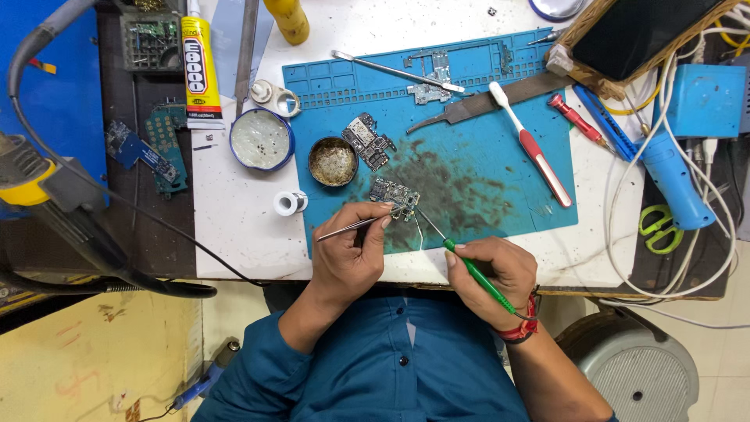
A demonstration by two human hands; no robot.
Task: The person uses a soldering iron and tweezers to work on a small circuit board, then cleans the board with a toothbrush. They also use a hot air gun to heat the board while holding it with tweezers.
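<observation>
Hands met over a small circuit board (394, 192) near the middle of our blue work mat (476, 195). Our left hand (351, 254) had its fingers pinched tight on thin metal tweezers (355, 226), and their tips touched the board. Our right hand (496, 273) was wrapped around a green-handled soldering iron (469, 270), held like a pencil, with its thin tip reaching to the board from five o'clock. At eleven o'clock from the board lay a second board (367, 141), and at ten o'clock sat a little round tin of flux (333, 161). A red and white toothbrush (531, 144) lay at two o'clock. We thought a few things could go wrong. If the hot tip slipped, it could burn a finger, because our fingers were so close. If the tweezers pushed too hard, the little board could slide or a tiny part could pop off. If the tip sat too long in one spot, the board might get hurt.
</observation>
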